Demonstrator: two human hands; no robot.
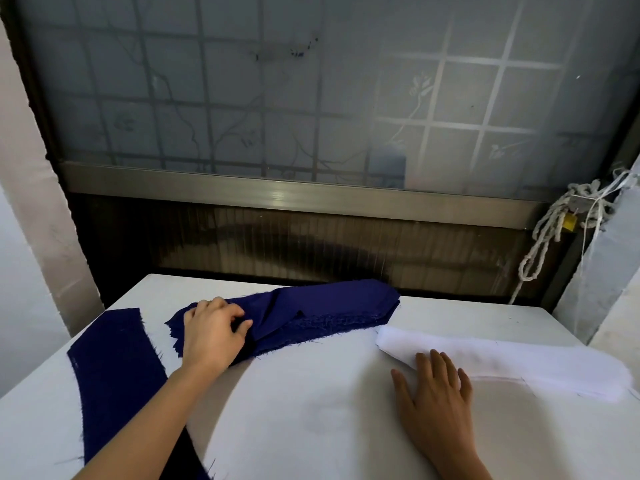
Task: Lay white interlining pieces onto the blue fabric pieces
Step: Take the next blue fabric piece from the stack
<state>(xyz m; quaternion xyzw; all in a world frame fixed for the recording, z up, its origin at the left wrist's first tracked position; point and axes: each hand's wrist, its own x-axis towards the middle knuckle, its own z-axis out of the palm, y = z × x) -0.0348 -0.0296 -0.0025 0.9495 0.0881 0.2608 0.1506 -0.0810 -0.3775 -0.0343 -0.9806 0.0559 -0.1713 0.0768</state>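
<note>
The left hand [214, 332] has its fingers curled into the left end of the blue pile [322, 311] and pinches up its top layer. The right hand [438, 393] lies flat with straight fingers, the tips resting on the near edge of the white interlining [512, 362]. That stack sits just right of the blue pile, its end close under the pile's right end. Left of the pile and apart from it, a single blue piece [114, 368] lies spread on the surface [311, 417], with no interlining on it yet. Both cloths look light and limp, and the blue frays at its edges. The interlining seems thin and likely to fold or cling to the sheet beneath, so it is best peeled at an end corner and supported along its length.
</note>
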